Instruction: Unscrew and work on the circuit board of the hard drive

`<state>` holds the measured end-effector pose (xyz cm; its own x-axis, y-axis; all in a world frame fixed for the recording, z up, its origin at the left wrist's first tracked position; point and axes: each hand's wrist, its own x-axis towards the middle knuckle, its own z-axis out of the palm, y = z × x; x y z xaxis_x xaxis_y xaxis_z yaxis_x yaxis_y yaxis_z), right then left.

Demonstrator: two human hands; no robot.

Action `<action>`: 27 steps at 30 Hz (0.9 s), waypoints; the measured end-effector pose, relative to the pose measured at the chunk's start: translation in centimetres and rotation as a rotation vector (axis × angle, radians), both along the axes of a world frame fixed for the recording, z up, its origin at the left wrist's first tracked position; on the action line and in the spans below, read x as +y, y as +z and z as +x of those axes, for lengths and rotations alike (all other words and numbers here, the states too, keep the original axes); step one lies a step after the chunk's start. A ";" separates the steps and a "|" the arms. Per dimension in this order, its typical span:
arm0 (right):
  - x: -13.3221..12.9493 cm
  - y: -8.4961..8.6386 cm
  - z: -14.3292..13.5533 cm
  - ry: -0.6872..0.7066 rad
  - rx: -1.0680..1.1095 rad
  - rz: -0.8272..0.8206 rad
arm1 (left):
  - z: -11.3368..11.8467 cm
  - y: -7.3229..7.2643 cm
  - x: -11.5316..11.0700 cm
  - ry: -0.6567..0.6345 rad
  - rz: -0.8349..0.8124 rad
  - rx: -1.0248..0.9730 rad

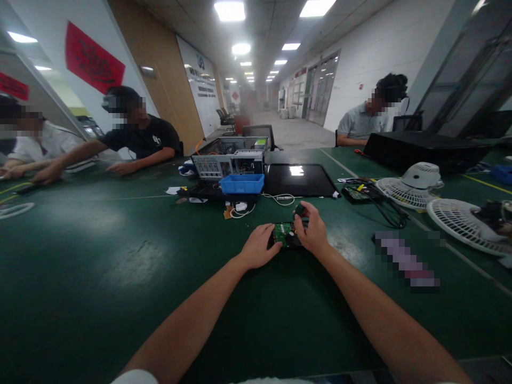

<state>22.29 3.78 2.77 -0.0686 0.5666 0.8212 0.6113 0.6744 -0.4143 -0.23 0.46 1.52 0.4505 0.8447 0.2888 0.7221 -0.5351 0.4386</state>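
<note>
A small black device with a green circuit board (283, 233) lies on the green table (160, 298) in front of me. My left hand (261, 246) is wrapped round the device's left edge, thumb along its near side. Above the right part of the device, my right hand (312, 229) pinches a small dark piece (298, 210) between thumb and fingers. What that piece is cannot be made out.
Beyond the device are a blue tray (242, 184), an open metal computer case (214, 166), a black flat panel (301, 180) and white cables. White fan parts (416, 186), black cables and a pixelated object lie to the right. People sit across the table on both sides.
</note>
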 end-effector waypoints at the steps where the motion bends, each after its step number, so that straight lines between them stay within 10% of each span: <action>1: 0.0 -0.1 0.0 0.004 0.011 -0.008 | 0.0 0.0 0.0 0.001 0.000 0.000; 27: 0.2 0.3 0.2 -0.026 -0.033 0.075 | 0.0 0.1 -0.1 -0.001 0.003 0.005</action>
